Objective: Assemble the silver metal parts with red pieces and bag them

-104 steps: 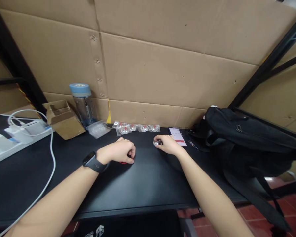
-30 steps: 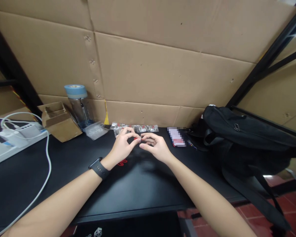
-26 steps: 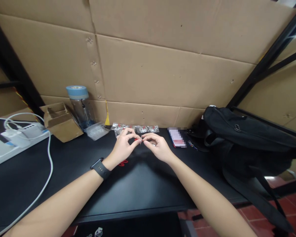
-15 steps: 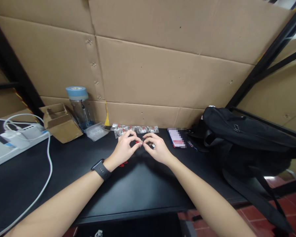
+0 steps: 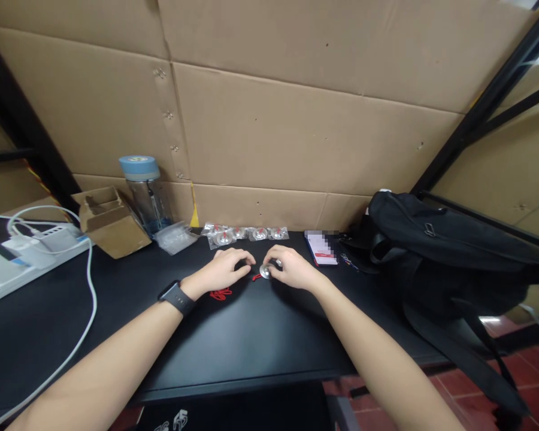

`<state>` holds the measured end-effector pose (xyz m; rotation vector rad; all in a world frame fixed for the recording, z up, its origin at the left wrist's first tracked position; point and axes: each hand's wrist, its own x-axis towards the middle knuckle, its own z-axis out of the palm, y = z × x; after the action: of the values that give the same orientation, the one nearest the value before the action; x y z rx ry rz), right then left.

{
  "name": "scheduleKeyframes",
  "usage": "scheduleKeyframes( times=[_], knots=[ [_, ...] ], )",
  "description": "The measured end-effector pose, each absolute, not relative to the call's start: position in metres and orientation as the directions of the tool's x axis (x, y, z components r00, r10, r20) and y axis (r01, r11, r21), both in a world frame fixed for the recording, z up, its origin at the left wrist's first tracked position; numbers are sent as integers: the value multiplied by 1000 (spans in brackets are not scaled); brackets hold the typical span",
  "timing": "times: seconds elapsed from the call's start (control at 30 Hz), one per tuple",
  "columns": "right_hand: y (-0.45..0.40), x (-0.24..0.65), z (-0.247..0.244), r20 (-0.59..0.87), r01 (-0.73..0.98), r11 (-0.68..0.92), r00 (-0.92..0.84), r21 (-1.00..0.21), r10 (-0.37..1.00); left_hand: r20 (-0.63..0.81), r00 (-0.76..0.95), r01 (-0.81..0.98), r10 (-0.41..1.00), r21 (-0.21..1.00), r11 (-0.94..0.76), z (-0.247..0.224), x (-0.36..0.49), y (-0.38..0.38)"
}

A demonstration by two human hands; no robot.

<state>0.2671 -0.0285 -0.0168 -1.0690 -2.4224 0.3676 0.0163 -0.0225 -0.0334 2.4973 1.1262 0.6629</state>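
A small round silvery metal disc (image 5: 265, 271), shaped like a finger cymbal with a red cord loop at its left side, lies at or just above the black tabletop. My right hand (image 5: 290, 268) curls over its right edge, thumb and fingers on it; part of the disc is hidden beneath them. To the left, my left hand (image 5: 227, 270) holds nothing, its thumb and fingers apart a short way from the disc. Below the left hand lies a bundle of red cord (image 5: 220, 294). Behind the hands, several similar discs in clear plastic packets (image 5: 258, 233) form a row.
At the back left stand a blue-lidded bottle (image 5: 140, 185), an open cardboard box (image 5: 117, 230) and clear plastic bags (image 5: 176, 237). A power strip (image 5: 49, 251) with white cables is far left. A phone (image 5: 321, 248) and a black backpack (image 5: 453, 245) lie to the right.
My hands have moved apart from their shared pinch. The left hand has let go and shifted left; the disc, seen edge-on before, now shows its face under my right hand.
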Motion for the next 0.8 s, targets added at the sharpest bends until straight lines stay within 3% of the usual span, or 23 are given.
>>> scheduleKeyframes(
  times=[0.2, 0.53, 0.8],
  knots=[
    [-27, 275, -16, 121, 666, 668, -672, -333, 731, 278, 641, 609, 715, 382, -695, -38, 22, -29],
    [-27, 267, -19, 117, 695, 637, -640, -333, 760, 327, 570, 700, 754, 287, -654, -41, 41, -40],
    [-31, 268, -15, 36, 721, 630, -649, -289, 760, 362, 504, 700, 784, 360, -617, -37, 22, -26]
  ],
)
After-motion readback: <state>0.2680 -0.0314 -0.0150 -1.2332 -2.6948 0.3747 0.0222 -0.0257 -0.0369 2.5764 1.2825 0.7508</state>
